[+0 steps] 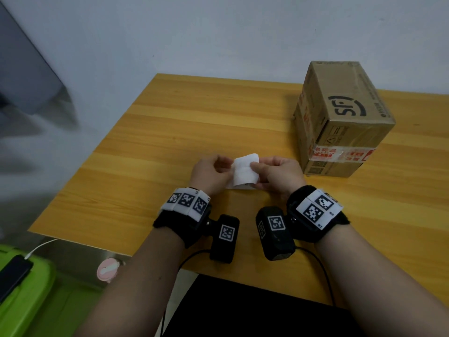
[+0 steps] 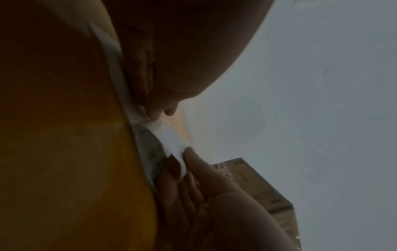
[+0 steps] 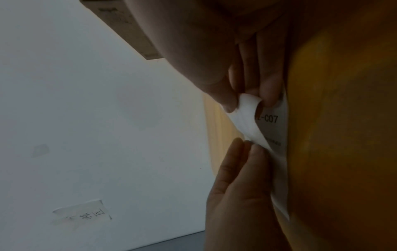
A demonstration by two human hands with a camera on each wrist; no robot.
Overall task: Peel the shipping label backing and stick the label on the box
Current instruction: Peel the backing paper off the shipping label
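Observation:
Both hands hold a white shipping label (image 1: pixel 245 172) just above the wooden table (image 1: pixel 170 132). My left hand (image 1: pixel 227 170) pinches its left edge. My right hand (image 1: pixel 255 166) pinches a white layer (image 3: pixel 247 118) that curls away from the printed sheet (image 3: pixel 272 118), which reads "C07". In the right wrist view my right hand (image 3: pixel 247 100) grips that curl at its top end and my left hand (image 3: pixel 247 144) holds it lower down. The left wrist view shows the label (image 2: pixel 171 141) between both hands. The brown cardboard box (image 1: pixel 340 117) stands taped shut, to the right of my hands.
The table's left edge drops to a green bin (image 1: pixel 24 288) with a phone (image 1: pixel 12 276) on it. A grey wall (image 1: pixel 218 32) rises right behind the table. A taped paper note (image 3: pixel 83 212) is stuck on the wall. Bare tabletop lies left of my hands.

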